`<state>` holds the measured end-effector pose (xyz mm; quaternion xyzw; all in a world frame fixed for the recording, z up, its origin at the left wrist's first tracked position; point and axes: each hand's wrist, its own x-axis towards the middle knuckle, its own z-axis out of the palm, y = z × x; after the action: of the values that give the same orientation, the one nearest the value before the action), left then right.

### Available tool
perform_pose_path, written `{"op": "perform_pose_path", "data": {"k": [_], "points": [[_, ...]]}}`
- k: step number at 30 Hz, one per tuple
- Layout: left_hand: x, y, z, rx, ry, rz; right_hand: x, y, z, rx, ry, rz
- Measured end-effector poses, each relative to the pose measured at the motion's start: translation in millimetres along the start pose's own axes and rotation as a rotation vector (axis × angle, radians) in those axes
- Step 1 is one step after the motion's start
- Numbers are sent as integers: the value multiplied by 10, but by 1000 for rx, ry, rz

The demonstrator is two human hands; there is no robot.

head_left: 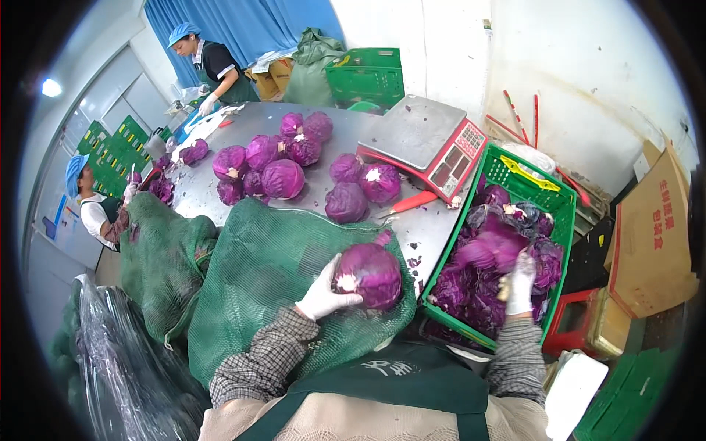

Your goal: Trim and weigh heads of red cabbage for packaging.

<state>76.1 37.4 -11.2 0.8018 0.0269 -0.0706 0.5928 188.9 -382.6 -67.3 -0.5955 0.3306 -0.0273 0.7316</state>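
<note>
Grey metal table point(315, 192), white wall point(566, 66) and blue curtain point(257, 26) behind; one co-worker point(220, 73) at the far side, another point(98, 218) at left. Left hand point(329, 291) grasps a red cabbage point(369, 276), thumb across its front, above the green mesh sack point(250, 287) covering the near edge. Right hand point(521, 285) is over the leaf-filled green crate point(554, 200) — blurred purple leaf point(491, 248) by the fingertips, can't tell if gripped. Tight between sack and crate: narrow metal strip, purple scraps point(414, 262). Orange-handled knife point(413, 202) touches or nearly touches the red scale point(419, 128); more metal shows around loose cabbages point(283, 178). Writing — red characters on carton point(651, 242), pale print on green apron point(423, 386), marked keys on scale.
</note>
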Motion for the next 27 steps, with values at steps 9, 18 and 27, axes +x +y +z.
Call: {"op": "perform_pose_path", "data": {"k": [9, 18, 27], "points": [[317, 665, 314, 522, -30, 156, -1024, -34, 542, -477, -685, -505], [209, 658, 541, 726, 82, 142, -1589, 14, 899, -1066, -764, -881], [360, 836, 576, 787, 26, 143, -1146, 170, 994, -753, -530, -913]]}}
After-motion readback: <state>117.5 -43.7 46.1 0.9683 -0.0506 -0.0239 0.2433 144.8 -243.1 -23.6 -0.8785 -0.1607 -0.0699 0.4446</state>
